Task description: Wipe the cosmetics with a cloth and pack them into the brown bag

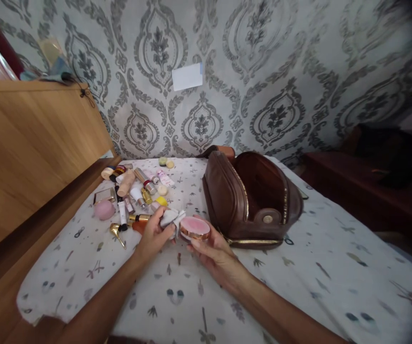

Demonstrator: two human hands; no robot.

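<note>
My left hand (pixel 157 231) is closed on a crumpled pale grey cloth (pixel 172 218). Just to its right, my right hand (pixel 213 253) grips a round pink compact (pixel 195 227) with a shiny rose-gold band, its pink face turned up. The cloth lies close beside the compact's left edge; whether they touch I cannot tell. Right of my hands stands a brown leather toiletry bag (pixel 223 196), unzipped wide, its dark inside showing. Left of my left hand lie a gold-capped orange bottle (pixel 139 225) and a gold spray-nozzle top (pixel 117 234).
Several cosmetics lie in a heap at the left, among them a beige bottle (pixel 126 183), a round pink case (pixel 104 209) and a white tube (pixel 136 196). A wooden panel (pixel 44 143) borders the left side. Patterned wallpaper (pixel 202 114) stands behind the printed sheet (pixel 170 296).
</note>
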